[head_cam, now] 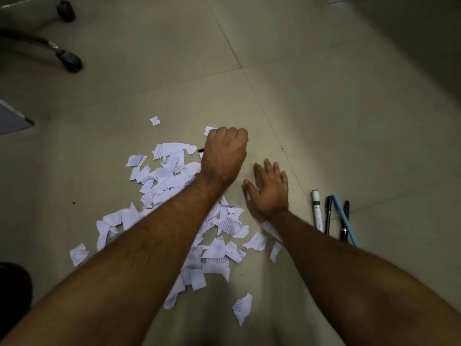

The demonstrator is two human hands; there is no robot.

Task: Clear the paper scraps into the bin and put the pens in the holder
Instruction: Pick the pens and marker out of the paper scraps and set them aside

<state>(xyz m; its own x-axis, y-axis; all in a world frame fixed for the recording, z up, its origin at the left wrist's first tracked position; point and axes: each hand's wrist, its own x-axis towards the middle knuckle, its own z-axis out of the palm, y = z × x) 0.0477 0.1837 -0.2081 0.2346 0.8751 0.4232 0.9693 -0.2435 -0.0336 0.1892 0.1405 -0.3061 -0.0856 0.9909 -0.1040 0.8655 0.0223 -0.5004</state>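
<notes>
Torn white paper scraps (174, 181) with printed text lie scattered over the tiled floor, from the middle down to the lower centre. My left hand (224, 151) is a closed fist at the far edge of the pile, and the dark tip of a black pen (201, 150) sticks out from its left side. My right hand (270, 189) rests flat on the floor with fingers spread, just right of the pile. To its right lie a white marker (317, 211), a black pen (328, 216), a light blue pen (345, 221) and a dark pen (345, 222).
Two office chair casters (71, 61) and a chair leg stand at the top left. A grey panel corner (15, 121) juts in from the left edge. A dark rounded object (13, 285) sits at the lower left. Bare tiles stretch ahead and to the right.
</notes>
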